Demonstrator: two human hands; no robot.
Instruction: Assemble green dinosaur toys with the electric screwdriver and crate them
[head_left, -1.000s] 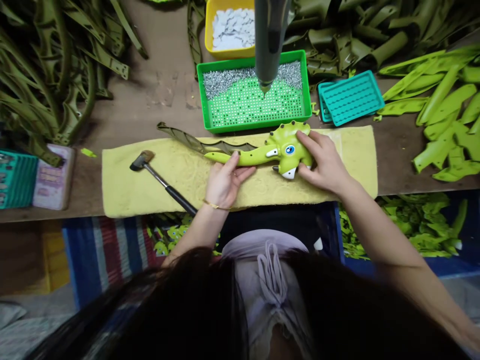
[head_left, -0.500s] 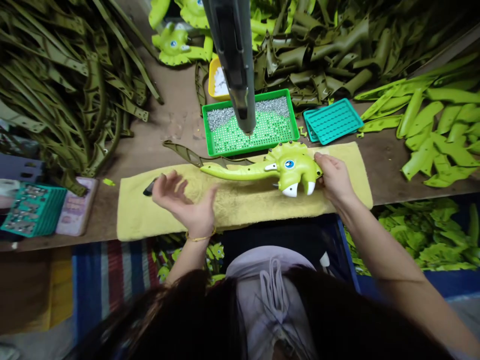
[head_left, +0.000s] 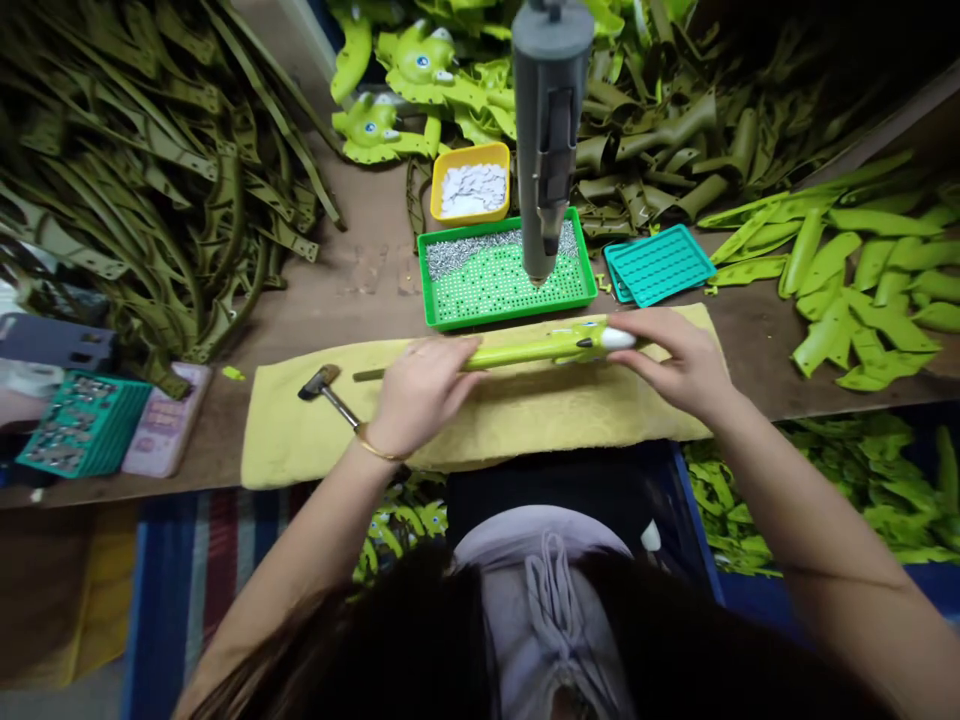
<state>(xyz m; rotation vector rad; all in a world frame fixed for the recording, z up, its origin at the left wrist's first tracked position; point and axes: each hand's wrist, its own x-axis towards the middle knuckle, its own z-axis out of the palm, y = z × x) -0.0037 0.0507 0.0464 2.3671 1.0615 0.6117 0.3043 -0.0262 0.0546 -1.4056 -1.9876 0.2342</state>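
Note:
Both hands hold a lime-green plastic dinosaur-head toy part (head_left: pixel 525 351), turned edge-on above a yellow cloth (head_left: pixel 300 455). My left hand (head_left: pixel 424 390) is closed round its long, thin end, and a dark olive strip (head_left: pixel 367 376) sticks out to the left of that hand. My right hand (head_left: pixel 679 362) grips the head end beside a white tip (head_left: pixel 618 339). Most of the head is hidden by the edge-on angle and my right fingers. A small hammer (head_left: pixel 322 384) lies on the cloth, its handle reaching toward my left wrist.
A grey electric screwdriver (head_left: pixel 553 140) hangs over a green tray (head_left: pixel 510 318) of screws. Behind stands a yellow tub (head_left: pixel 471 212) of white pieces. Teal trays (head_left: pixel 667 265) lie to the right. Olive parts (head_left: pixel 202 190) heap at left, lime parts (head_left: pixel 862 290) at right.
My left hand, open and apart before, has closed on the toy part's long end. The part has turned from showing its face to edge-on. The hammer is now more exposed.

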